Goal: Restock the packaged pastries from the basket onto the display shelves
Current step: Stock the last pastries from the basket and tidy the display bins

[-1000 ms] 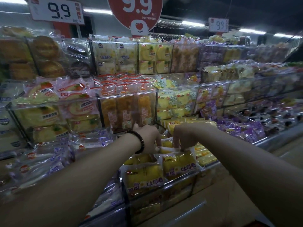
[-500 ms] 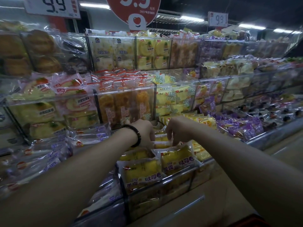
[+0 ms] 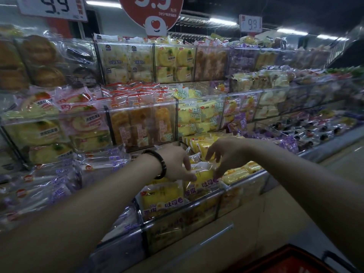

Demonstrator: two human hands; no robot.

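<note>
Clear-fronted display shelves (image 3: 204,200) fill the frame in three tiers, each split into bins crammed with wrapped cakes. Orange cakes (image 3: 141,127) stand in the middle tier at centre, and purple-printed packs (image 3: 59,184) crowd the lower left. A white price card (image 3: 53,6) hangs at the upper left, and a round red sign (image 3: 151,12) at top centre. One corner of the red basket (image 3: 291,261) shows at the bottom right, well apart from both hands. Both forearms reach in from the bottom edge and hide much of the lower bins.

The hands meet at frame centre over the lowest front bin. The yellow pastry pack (image 3: 202,180) lies on top of that bin's stack, just behind another yellow pack (image 3: 163,198) that leans on the front rail. The left hand (image 3: 175,164), with a dark bead bracelet (image 3: 158,164) on its wrist, pinches the pack's upper left edge between thumb and curled forefinger. The right hand (image 3: 226,154) is spread loosely, fingers apart and bent down. Its fingertips (image 3: 216,174) touch the pack's upper right edge without closing round it.
</note>
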